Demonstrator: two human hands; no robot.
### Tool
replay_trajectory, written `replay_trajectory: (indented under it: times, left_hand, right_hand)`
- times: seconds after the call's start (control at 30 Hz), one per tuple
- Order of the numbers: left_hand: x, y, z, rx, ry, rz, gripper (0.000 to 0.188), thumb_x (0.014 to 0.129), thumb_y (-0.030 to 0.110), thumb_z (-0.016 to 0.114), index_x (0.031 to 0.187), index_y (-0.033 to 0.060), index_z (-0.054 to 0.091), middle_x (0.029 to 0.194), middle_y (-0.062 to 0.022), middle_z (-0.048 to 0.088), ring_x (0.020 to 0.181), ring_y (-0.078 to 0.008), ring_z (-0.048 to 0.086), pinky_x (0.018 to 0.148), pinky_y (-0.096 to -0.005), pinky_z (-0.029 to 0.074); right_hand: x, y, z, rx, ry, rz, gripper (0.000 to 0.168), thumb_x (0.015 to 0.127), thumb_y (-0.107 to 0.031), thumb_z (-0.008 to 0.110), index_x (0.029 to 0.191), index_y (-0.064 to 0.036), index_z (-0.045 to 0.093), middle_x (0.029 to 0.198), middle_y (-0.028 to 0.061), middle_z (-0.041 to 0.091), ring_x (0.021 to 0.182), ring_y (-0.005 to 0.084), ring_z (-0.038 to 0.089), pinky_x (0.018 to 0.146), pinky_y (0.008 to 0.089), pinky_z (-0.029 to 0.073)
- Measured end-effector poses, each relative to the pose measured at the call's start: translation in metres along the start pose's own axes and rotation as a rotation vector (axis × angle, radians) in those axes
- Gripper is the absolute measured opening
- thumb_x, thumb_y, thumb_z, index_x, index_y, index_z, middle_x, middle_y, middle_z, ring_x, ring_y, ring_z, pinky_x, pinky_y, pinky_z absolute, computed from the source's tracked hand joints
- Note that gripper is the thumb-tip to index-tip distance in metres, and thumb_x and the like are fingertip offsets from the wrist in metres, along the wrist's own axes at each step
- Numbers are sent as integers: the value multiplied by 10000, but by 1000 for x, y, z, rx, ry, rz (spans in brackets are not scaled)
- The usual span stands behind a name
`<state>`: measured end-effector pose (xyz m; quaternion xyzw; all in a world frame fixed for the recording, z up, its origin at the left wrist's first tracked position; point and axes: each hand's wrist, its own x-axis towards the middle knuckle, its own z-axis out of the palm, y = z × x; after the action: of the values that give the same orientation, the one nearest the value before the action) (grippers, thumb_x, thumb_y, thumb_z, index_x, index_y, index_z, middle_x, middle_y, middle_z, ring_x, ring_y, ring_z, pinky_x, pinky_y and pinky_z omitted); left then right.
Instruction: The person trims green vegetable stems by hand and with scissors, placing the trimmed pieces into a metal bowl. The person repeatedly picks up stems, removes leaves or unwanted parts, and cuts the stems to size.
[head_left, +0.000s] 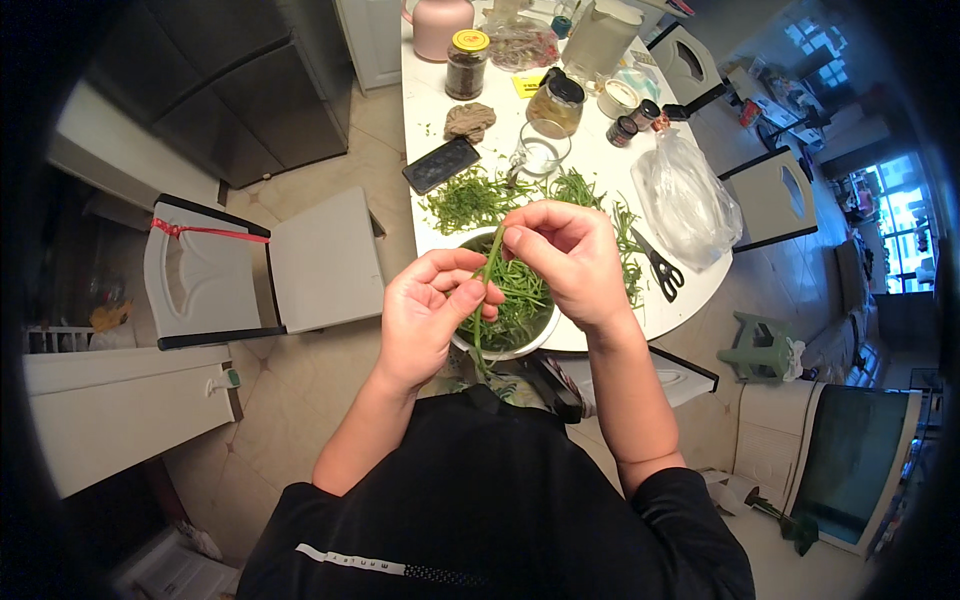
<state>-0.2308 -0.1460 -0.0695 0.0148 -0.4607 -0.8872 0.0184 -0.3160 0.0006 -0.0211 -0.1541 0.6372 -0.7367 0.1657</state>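
Between my two hands runs a long green vegetable stem, tilted, its lower end hanging over the near rim of a white bowl. My left hand pinches it around the middle with thumb and fingers. At its upper tip, the thumb and forefinger of my right hand hold it. Below both hands the white bowl contains many cut green stems. Past the bowl lie a heap of leafy green tops and a smaller pile of greens. More loose trimmings are strewn right of my right hand.
Black-handled scissors and a clear plastic bag lie at the right of the white table. Farther back are a phone, a glass cup, a glass teapot and a yellow-lidded jar. A chair stands left.
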Motion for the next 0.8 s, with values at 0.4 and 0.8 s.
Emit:
replay_trajectory:
  times: [0.4, 0.8]
  left_hand:
    - [-5, -30, 23, 90, 86, 210, 253, 917, 85, 621, 1128, -34, 548, 935, -132, 668, 818, -169, 650, 753, -288, 543]
    - [13, -22, 8, -189, 407, 303, 255, 938, 104, 594, 1128, -31, 490, 1021, -175, 639, 872, -183, 633, 807, -301, 533]
  right_hand:
    - [-46, 1, -3, 383, 175, 357, 121, 870, -130, 585, 828, -18, 594, 655, -26, 513, 468, 15, 330, 431, 183, 254]
    - [-64, 25, -15, 132, 316, 311, 113, 846, -88, 600, 839, -10, 682, 678, -16, 588, 510, 16, 413, 455, 179, 289]
